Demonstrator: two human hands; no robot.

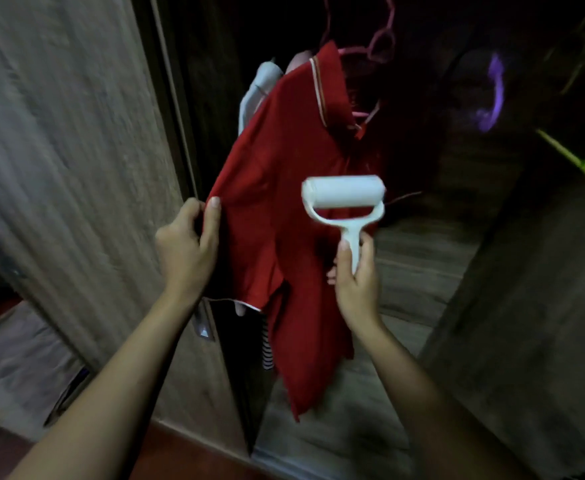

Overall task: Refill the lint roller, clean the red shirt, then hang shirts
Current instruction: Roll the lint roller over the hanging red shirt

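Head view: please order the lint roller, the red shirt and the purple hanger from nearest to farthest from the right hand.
1. lint roller: its handle is gripped in the right hand.
2. red shirt: just behind the hand and to its left.
3. purple hanger: far up on the right, in the dark.

Bare forearms, left hand [187,247] and right hand [355,275] alike, with short plain fingernails.

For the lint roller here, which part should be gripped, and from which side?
Grip the lint roller by its straight handle, coming from below: it points down, so fingers stay clear of the white roll. The right hand holds it so.
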